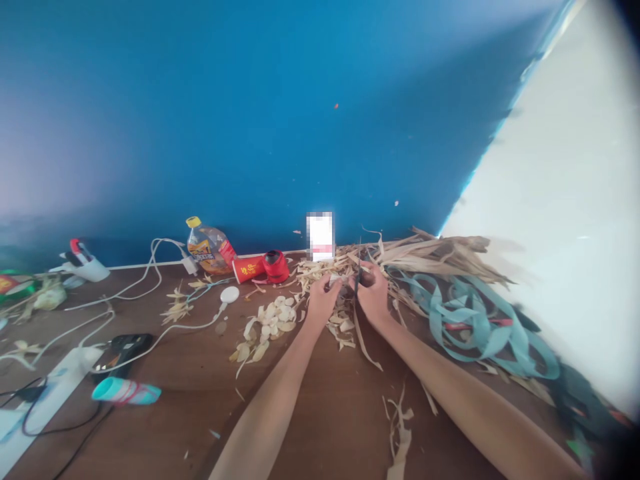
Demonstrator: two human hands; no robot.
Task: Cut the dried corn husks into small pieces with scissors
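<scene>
My left hand and my right hand are stretched out together over a brown table, close to the blue wall. The right hand is closed around dark scissors that point upward. The left hand pinches a pale dried-leaf strip right next to the blades. Cut beige leaf pieces lie in a small heap just left of my left hand. A pile of long dried leaves lies behind and to the right of both hands.
Teal ribbon is tangled at the right. A plastic bottle, a red cup on its side and a red tape roll lie by the wall. White cables, a power strip and a teal tube fill the left.
</scene>
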